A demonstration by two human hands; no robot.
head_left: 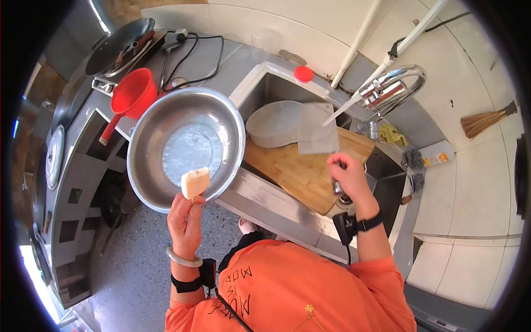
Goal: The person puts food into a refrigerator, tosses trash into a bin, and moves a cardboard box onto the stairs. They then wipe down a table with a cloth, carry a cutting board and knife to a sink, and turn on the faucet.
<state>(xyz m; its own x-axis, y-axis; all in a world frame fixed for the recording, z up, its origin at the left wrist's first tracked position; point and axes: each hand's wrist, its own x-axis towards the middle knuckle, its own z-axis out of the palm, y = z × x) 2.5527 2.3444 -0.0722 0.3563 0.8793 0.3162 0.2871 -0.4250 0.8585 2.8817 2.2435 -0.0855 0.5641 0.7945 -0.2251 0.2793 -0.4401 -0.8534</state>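
Note:
My left hand (186,224) pinches a cream-coloured ice cream bar (196,182) by its lower end, where a thin stick seems to show. Behind the bar is a wide steel basin (142,157), its inside shiny. My right hand (352,176) is closed around a metal handle above the cutting board. A pale grey rectangular blade (318,131) extends up from the fist, so it looks like a cleaver. The blade overlaps a pale perforated basket (271,123). Under both lies the wooden cutting board (298,177), across the sink (257,72).
A chrome faucet (387,91) with a white spout reaches over the sink. A red dipper (133,94), a black wok (119,47) and a black cord (207,37) lie on the left counter. A red lid (303,74) sits behind the sink. Scrubbers (412,159) are at the right.

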